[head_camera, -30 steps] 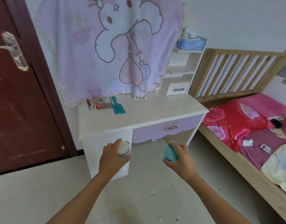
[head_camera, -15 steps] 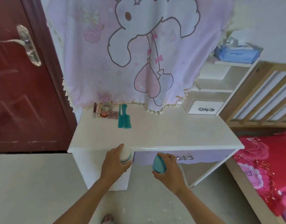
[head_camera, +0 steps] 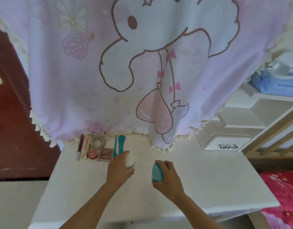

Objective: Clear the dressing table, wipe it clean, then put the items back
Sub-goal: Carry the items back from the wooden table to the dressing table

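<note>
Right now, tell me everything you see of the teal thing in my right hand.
The teal thing is small, rounded and egg-like, and looks smooth like plastic. The right hand grips it from its right, fingers curled over the top. It is over the middle of the white dressing table; whether it touches the tabletop cannot be told.

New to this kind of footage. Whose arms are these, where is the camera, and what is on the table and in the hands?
No machine here: a person wears one camera on the head, looking down at their bare hands. The left hand grips a white rounded container; the right hand grips a teal rounded object, both above the white dressing table. At its back left lie tubes, a red compact, a pink palette, a hair tie and teal combs. A pink cloth hangs behind.
</note>
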A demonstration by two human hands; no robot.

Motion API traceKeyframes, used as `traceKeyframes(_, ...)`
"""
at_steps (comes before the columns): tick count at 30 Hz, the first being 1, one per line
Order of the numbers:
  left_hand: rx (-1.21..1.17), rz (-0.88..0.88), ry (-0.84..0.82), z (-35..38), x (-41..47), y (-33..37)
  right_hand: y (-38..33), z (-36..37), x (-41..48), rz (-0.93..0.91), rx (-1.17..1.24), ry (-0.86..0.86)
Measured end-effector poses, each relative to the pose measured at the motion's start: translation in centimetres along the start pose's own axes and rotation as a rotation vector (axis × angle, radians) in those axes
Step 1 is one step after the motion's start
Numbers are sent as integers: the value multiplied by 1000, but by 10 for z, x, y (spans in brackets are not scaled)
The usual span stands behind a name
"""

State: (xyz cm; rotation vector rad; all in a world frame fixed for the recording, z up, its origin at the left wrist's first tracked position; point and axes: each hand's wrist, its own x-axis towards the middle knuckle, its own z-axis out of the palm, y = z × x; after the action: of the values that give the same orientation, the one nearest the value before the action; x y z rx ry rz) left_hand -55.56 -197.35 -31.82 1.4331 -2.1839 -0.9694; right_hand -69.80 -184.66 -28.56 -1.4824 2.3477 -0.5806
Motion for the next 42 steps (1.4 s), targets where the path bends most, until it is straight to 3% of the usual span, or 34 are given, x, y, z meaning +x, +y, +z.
traceKeyframes(6,94,-5,5,14,58,-2,2,12,74,41,-9,-71)
traceKeyframes(13,188,-27,-69,22,99,5,10,21,135,-158,-138,-252)
traceKeyframes(16,233,-32,-75,24,117,3,18,25,156,-277,-165,-243)
traceKeyframes(21,354,-46,-104,30,134,3,19,26,180,-257,-200,-340)
traceKeyframes(26,475,23,-38,34,136,-4,19,32,192,-277,-226,-332)
traceKeyframes(30,499,-47,-69,30,130,-4,18,34,201,-286,-225,-325)
traceKeyframes(36,358,-142,12,22,101,-6,9,38,212,-287,-161,-321)
traceKeyframes(39,327,-199,91,16,80,-11,7,39,208,-334,-216,-272)
traceKeyframes(42,288,-197,203,12,58,-18,0,40,197,-481,-257,-96)
